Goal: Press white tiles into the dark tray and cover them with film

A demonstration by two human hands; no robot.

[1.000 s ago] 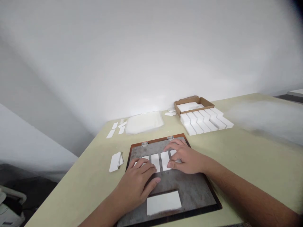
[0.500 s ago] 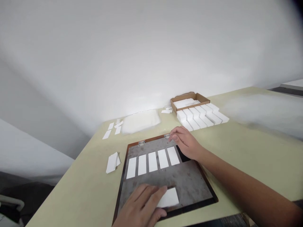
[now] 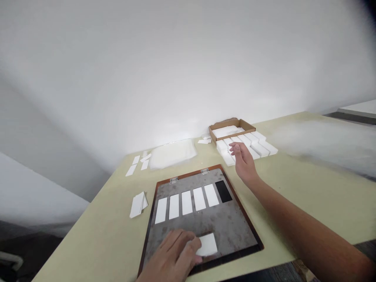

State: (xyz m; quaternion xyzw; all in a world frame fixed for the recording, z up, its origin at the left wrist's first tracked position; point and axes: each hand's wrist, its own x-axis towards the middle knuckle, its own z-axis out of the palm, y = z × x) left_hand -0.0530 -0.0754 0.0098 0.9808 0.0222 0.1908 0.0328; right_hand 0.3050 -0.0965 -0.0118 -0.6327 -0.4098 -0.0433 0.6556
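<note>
Pale walls [image 3: 176,66] rise behind a cream-green worktop [image 3: 96,231], and the view looks down across it at two bare hands. The left hand [image 3: 176,250] sits low on a hinged board [image 3: 232,231], fingers laid nearly flat, their tips lapping over the edge of a white card [image 3: 208,244]. No pinch shows in this grip, and whether the fingers hold the card or only rest on it cannot be told. The card lies just right of that hand, its long side running roughly across the board. The right hand [image 3: 242,161] is raised clear of the board, open, fingers loosely curled, with nothing in its grip. It is over the near end of rows of white blocks [image 3: 258,148], though whether the fingertips touch them cannot be told from this view. Those blocks lie in stepped rows with their long axes slanting across the worktop, and the right hand is much nearer to them than the left. On the board, five white strips [image 3: 187,203] lie side by side, long axes pointing toward the hinges [image 3: 205,171], with a black strip [image 3: 223,191] closing the row at the end nearest the right hand. Behind the blocks sits a cardboard tray [image 3: 232,130] holding white sheets. Left of the board lies a small stack of white slips [image 3: 137,205], with loose slips [image 3: 132,166] and a whitish pad [image 3: 172,153] farther back.
</note>
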